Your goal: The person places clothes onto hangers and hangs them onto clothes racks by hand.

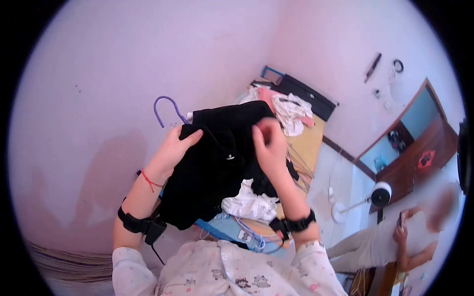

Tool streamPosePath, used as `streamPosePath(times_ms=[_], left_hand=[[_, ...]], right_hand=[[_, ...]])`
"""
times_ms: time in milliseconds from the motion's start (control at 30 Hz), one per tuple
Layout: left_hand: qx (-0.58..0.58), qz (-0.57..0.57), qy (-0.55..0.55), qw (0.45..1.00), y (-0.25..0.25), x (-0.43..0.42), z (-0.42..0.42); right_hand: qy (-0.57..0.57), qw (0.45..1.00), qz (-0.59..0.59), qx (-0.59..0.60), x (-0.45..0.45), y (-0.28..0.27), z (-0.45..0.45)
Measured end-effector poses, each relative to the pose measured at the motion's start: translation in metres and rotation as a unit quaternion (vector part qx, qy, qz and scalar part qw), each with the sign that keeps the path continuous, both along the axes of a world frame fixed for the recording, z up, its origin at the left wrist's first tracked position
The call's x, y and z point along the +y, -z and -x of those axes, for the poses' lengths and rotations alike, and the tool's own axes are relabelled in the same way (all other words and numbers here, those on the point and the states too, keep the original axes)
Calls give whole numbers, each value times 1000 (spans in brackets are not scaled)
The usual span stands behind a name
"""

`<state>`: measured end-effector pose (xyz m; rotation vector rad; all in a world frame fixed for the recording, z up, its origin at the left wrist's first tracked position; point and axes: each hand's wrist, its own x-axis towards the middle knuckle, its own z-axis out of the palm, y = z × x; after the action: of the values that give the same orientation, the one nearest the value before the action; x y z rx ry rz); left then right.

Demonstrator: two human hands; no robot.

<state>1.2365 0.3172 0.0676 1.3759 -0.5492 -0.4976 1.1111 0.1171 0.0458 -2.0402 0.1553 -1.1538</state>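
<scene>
Black, matte cloth is seen in the garment [197,172], which is held up in front of the body. Its upper left edge is pinched between the thumb and fingers of the left hand [174,149]. Of the two hands, the right hand [270,144] is placed at the garment's upper right part, with thumb and fingers curled and parted; whether cloth is caught there cannot be told, since that hand is blurred.

If the left pinch were loosened, the garment could be dropped or skewed, as most of its weight is apparently borne at that one edge. A twist could also be caused in the hanger [168,97], because only its hook is shown beyond the garment's upper left corner; how the rest is seated is hidden. By a lowered hem, the white cloth [251,204] below the garment's right side could be dragged along.

The hook is purple, slender and smoothly rounded, probably coated or plastic. On the garment's front, a small shiny fastener [230,157] is set among soft folds. The white cloth is bunched into irregular creases. Beyond the garment's upper right, pale patterned fabric [292,112] is heaped on a flat, yellowish surface [316,139] with a straight edge.
</scene>
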Motion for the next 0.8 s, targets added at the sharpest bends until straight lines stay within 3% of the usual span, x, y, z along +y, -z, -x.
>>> streamPosePath(times_ms=[67,100,167,233,300,400,500,533,567,633,700,800], left_hand=[[31,35,-23,999,-2,7,-4],[61,41,-36,997,-4,6,-4],[86,45,-51,994,-8,6,-2],[67,64,-48,995,-8,8,3],[67,83,-46,993,-8,10,7],[126,106,-26,986,-10,10,11],[132,128,-42,982,-3,6,12],[129,119,-38,984,-3,6,13],[128,109,-36,985,-1,7,14],[141,100,-46,984,0,9,12],[155,96,-65,981,4,16,10],[181,103,-105,972,9,25,9]], right_hand=[[-116,986,105,65,6,26,12],[-167,977,45,125,21,24,16],[-161,963,14,214,35,24,9],[-61,974,33,215,34,36,-7],[-51,970,71,226,31,37,-14],[-34,926,172,335,41,37,-24],[-162,948,29,272,42,59,-53],[-139,958,59,244,42,62,-61],[-65,949,165,260,40,64,-62],[-90,940,254,207,37,66,-70],[-88,944,288,139,43,75,-73],[-85,925,334,159,55,91,-82]])
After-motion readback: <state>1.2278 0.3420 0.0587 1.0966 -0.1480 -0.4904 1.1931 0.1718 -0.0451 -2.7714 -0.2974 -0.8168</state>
